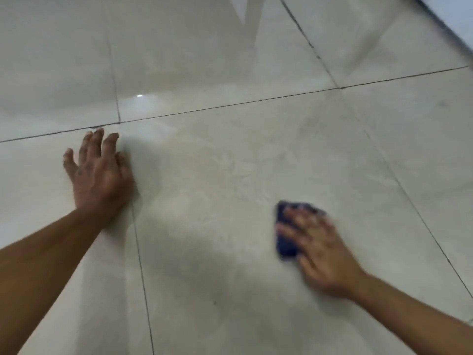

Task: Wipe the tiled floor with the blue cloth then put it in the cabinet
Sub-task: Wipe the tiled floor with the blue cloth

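Observation:
A folded dark blue cloth [286, 239] lies flat on the pale grey tiled floor [217, 175] at the lower right. My right hand [320, 249] presses down on it with fingers spread, covering most of it; only the cloth's left part shows, and both are blurred. My left hand [99, 172] rests palm-down on the floor at the left, fingers apart, holding nothing. No cabinet is in view.
Dark grout lines [230, 105] cross the glossy tiles. A dark strip along a white edge [450, 24] runs across the top right corner. Faint reflections show on the far tiles.

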